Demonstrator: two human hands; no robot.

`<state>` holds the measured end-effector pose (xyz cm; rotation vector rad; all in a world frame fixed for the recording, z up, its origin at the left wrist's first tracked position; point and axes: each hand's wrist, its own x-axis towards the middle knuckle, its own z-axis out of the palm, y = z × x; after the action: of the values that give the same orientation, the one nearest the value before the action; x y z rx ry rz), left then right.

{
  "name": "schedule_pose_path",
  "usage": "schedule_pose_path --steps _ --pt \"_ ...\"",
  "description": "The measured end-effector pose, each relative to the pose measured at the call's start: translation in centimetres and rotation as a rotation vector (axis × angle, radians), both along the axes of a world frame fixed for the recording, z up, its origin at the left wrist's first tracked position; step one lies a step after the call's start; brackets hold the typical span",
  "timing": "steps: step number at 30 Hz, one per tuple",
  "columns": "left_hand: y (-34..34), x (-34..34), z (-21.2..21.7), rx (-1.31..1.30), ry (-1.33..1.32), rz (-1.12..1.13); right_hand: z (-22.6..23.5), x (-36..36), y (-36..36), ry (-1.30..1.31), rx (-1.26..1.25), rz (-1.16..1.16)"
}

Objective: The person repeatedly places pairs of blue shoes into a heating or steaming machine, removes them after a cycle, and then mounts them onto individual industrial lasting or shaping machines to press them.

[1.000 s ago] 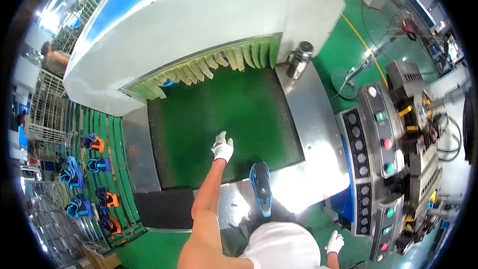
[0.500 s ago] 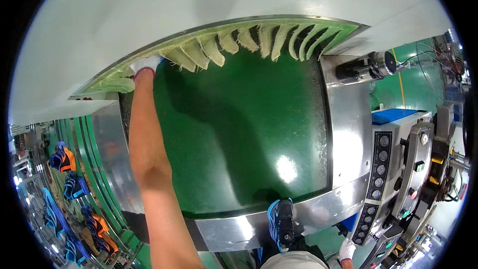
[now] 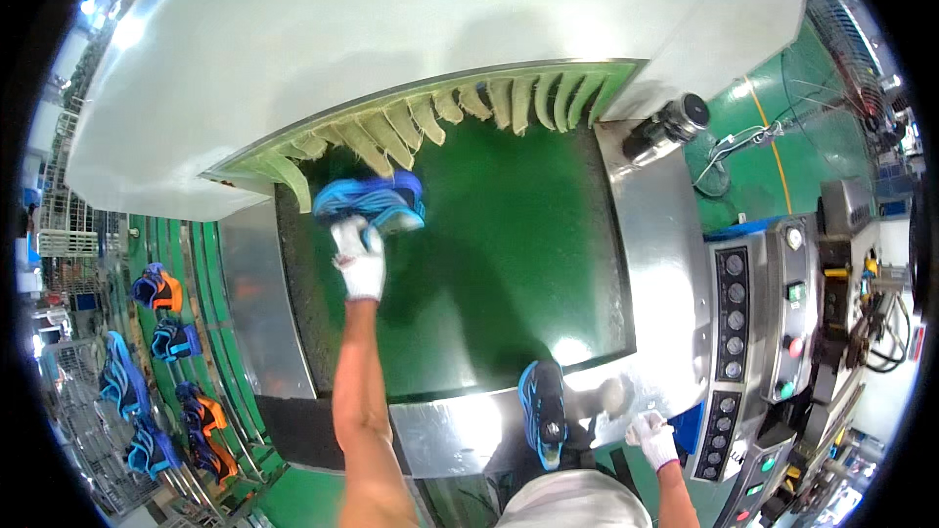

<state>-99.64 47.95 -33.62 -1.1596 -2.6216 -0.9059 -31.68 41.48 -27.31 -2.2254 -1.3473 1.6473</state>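
Observation:
My left hand (image 3: 364,269), in a white glove, is closed on a blue sports shoe (image 3: 367,203) with light blue edging, just in front of the fringed green curtain (image 3: 509,103). Motion smears the shoe, and I cannot tell whether a second one is held with it. Below lies the green belt (image 3: 509,264). At the lower right my right hand (image 3: 652,438), also gloved, hangs by the metal front edge (image 3: 440,435) with loosely bent fingers and nothing visible in them. A black and blue shoe (image 3: 544,411) is at that edge, close to my body.
A large white housing (image 3: 391,20) arches over the belt. On the right stand a control panel with round dials (image 3: 734,313), a motor (image 3: 670,127) and a caged fan (image 3: 841,88). Several shoes sit on a rack (image 3: 201,328) at the left.
My left hand has come back out from under the curtain, now with the blue shoe in it. The right hand has risen toward the metal front edge. The view has shifted.

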Motion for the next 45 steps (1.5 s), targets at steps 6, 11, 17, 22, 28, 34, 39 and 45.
schedule_pose_path --steps 6,11,17,22,28,34,39,45 --pt "-6.0 12.5 6.6 0.065 -0.28 -0.155 8.1 -6.7 1.7 -0.038 0.3 0.625" --pt "-4.7 28.3 15.6 0.003 -0.279 -0.655 16.4 -12.0 3.2 0.106 0.482 0.662" --pt "1.0 46.6 27.1 0.072 -0.337 -1.393 15.5 -4.7 5.4 0.101 1.055 0.292" --pt "6.6 59.2 36.3 0.303 -0.246 -1.695 22.9 10.3 4.1 0.642 0.58 -0.281" --pt "17.2 70.7 36.0 0.245 -0.393 -1.514 24.0 23.1 -2.1 1.077 0.457 -0.883" --pt "35.3 83.2 29.1 0.007 -0.13 -1.501 24.4 28.2 -4.3 1.16 0.656 -1.128" --pt "42.0 92.4 25.9 -0.094 -0.063 -1.328 25.3 30.7 -5.7 1.03 0.618 -1.339" --pt "46.0 96.3 22.2 -0.33 0.1 -1.135 25.2 32.0 -3.8 0.903 0.507 -1.381"
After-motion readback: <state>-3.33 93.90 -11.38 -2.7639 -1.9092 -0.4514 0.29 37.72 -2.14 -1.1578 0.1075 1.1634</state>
